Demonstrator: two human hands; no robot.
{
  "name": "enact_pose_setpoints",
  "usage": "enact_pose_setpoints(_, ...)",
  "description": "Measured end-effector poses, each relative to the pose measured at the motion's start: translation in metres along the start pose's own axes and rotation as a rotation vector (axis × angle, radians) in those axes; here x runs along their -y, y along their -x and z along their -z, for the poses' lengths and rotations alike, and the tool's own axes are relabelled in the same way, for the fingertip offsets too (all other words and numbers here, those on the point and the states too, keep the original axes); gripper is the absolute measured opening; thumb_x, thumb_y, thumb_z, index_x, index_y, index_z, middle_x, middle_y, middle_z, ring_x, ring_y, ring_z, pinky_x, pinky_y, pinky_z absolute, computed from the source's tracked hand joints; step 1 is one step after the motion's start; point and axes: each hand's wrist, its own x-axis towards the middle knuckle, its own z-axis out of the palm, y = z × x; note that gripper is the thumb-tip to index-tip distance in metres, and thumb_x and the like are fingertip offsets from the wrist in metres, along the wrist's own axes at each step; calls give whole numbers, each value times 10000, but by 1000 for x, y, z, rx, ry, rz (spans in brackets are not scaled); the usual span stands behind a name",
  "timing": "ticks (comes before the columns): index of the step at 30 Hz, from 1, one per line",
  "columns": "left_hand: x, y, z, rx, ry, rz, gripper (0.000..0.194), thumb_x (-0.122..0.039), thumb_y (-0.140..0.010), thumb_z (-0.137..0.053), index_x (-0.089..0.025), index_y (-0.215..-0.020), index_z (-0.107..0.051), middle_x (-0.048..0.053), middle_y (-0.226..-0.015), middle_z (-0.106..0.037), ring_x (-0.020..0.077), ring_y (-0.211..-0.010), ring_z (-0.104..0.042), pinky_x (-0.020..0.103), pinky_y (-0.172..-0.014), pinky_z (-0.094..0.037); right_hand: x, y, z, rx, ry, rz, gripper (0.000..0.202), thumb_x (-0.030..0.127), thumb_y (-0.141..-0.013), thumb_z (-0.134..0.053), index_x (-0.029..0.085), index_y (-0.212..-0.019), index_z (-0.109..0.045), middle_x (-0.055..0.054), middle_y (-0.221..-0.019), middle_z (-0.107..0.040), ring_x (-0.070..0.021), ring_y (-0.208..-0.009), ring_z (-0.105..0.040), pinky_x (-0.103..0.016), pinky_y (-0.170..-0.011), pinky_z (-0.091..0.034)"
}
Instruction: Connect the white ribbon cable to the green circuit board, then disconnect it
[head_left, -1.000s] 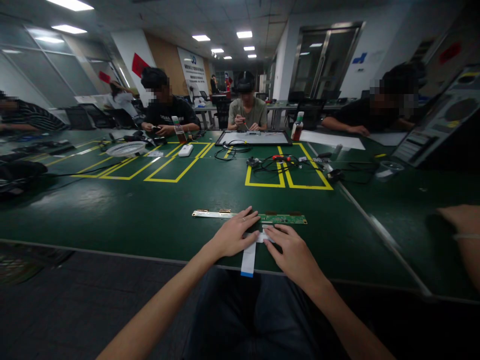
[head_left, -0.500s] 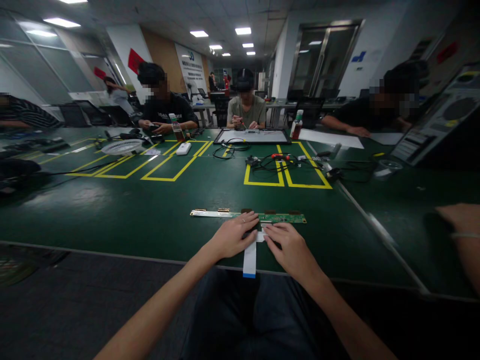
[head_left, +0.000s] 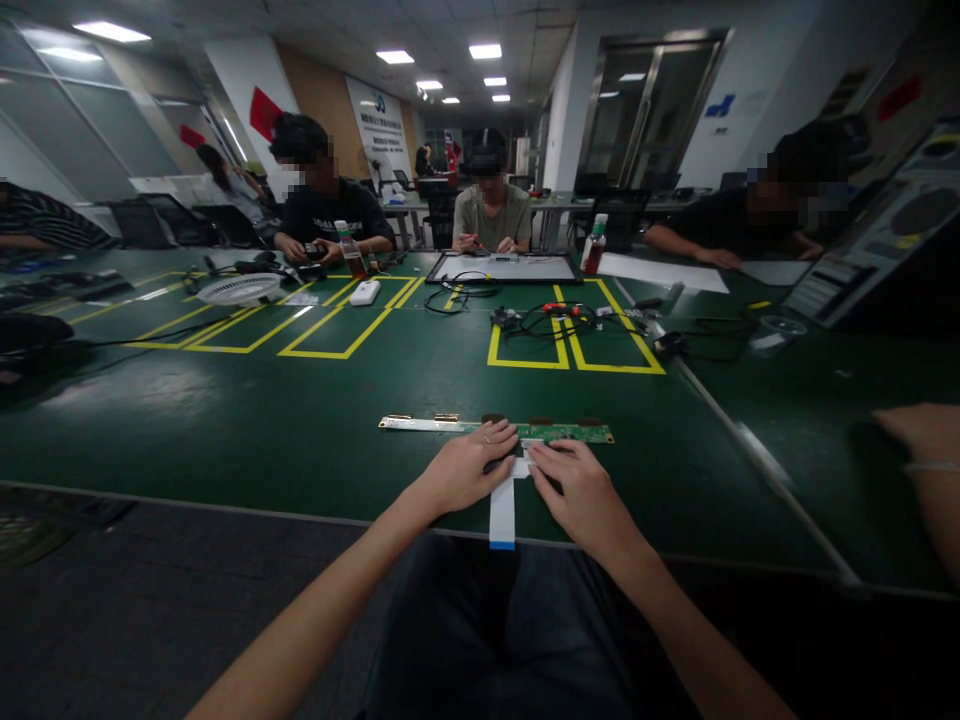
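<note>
Table, green, spans the frame; a computer case stands at right, a dark-framed panel lies upper centre, cables just below. Mid-frame, a slim green-and-silver circuit board runs crosswise, partly hidden by the left hand. The right hand touches a white, blue-ended ribbon cable; whether either pinches, I cannot tell.

Dim overall, lit by glowing white ceiling panels. Pale glare spreads across the green tabletop at left. Edges look stretched, the lower right nearly black.
</note>
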Motion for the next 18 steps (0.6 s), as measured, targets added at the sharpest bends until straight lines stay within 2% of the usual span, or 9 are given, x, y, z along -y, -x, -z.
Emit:
enact_pose_setpoints(8,1,-3,0,3,12,2,426,-327,-1076,-488,-184,-1442,-653,81,-1514,-598,236,-1475,-514,469,-1281,-375,2,0,1,15,56,-7,364,233,-1029,-550,241,-1347,-726,-53,-1322,-751,-300,-1230,-613,-507,-1053,-550)
enact_pose_setpoints(18,5,-5,0,37,-9,-22,429,-331,-1085,-486,-157,-1443,-648,97,-1499,-609,246,-1465,-525,464,-1275,-379,7,2,6,30,257,-38,345,304,-1038,-550,259,-1322,-741,-51,-1322,-749,-337,-1178,-610,-502,-893,-532)
